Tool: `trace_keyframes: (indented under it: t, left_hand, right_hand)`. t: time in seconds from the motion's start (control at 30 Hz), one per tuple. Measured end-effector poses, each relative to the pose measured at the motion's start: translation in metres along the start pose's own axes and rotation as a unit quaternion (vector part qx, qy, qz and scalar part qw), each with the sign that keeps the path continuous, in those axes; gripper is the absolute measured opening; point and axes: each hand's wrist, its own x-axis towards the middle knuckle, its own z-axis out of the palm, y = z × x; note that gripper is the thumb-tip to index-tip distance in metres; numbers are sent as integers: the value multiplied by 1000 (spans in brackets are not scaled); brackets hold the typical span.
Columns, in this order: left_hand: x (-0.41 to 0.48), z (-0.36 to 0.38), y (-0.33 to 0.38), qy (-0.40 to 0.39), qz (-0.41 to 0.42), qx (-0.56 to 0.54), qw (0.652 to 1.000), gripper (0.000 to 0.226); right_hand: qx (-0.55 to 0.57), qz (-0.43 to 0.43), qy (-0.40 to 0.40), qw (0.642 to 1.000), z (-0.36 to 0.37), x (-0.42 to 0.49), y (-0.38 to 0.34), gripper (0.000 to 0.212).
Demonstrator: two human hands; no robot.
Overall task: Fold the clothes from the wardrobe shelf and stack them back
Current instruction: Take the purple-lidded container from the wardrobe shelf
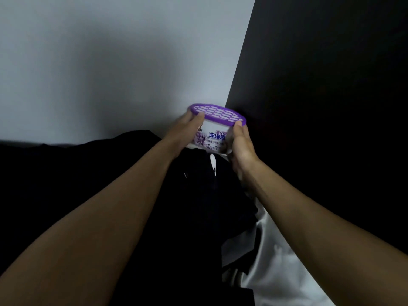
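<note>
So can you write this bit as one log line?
left hand + right hand: hold round white tub with purple holed lid | above: dark clothes pile

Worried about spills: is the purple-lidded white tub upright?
Slightly tilted; the purple-lidded white tub has its perforated lid on top, sloping down to the right.

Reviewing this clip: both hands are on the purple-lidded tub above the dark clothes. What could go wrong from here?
1. The dehumidifier tub is held only from its sides by the left hand and right hand; a weak grip could drop it onto the dark clothes.
2. Its perforated purple lid may let contents leak if tilted.
3. Dim light hides the pile's edges, so a set-down could be unstable.
</note>
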Motion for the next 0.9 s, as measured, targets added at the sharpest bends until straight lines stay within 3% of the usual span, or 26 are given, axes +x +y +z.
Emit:
trace_keyframes:
  t: [0.2,0.3,0.4,0.63,0.9]
  left_hand:
    - [-34,-6,71,12,-5,-97,995,13]
    - [-59,-14,104,27,13,-127,991,45]
    - [-95,-21,132,80,17,-126,989,44]
    - [-217,-6,167,189,-18,-126,974,44]
    - [-376,24,153,357,-44,-88,929,47]
  right_hand:
    - [158,-11,-4,987,0,-28,-69,26]
    - [188,-3,-28,982,-3,-44,-96,42]
    - [174,24,-56,983,-5,-66,-114,50]
    - [152,38,-175,972,-22,-144,-132,39]
    - [193,113,-345,912,-39,-259,-99,35]
